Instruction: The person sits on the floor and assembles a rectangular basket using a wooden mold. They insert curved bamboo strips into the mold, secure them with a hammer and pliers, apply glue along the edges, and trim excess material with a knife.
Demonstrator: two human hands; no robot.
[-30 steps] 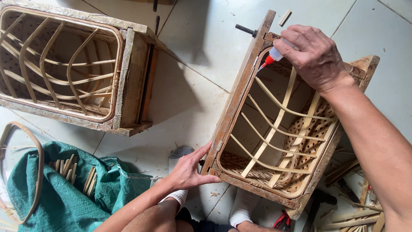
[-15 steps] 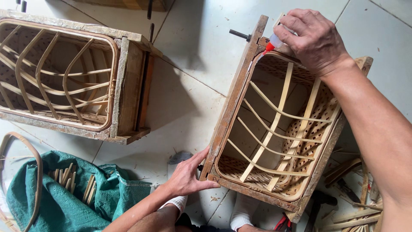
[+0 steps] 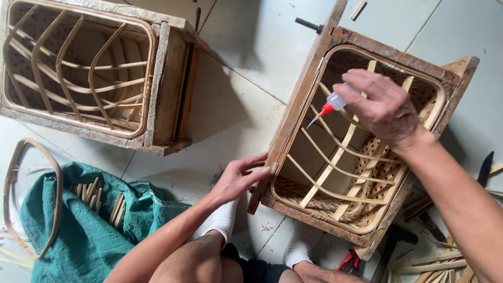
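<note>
The small glue bottle (image 3: 335, 102) with its red nozzle, a second ago at the far corner of the wooden frame (image 3: 293, 126), now hangs inside over the bamboo ribs (image 3: 335, 157). Right hand (image 3: 385, 107) fingers pinch it; left hand (image 3: 238, 178) fingers spread against the frame's near edge. Second frame (image 3: 167, 89) stands left, green sack (image 3: 89, 236) on the floor.

A rough, weathered rectangular wooden mould frame (image 3: 293, 118) is enclosing smooth pale bamboo strips (image 3: 335, 157), beside a glossy red-nozzled plastic glue bottle (image 3: 331, 105) and matt green woven cloth (image 3: 94, 230).
</note>
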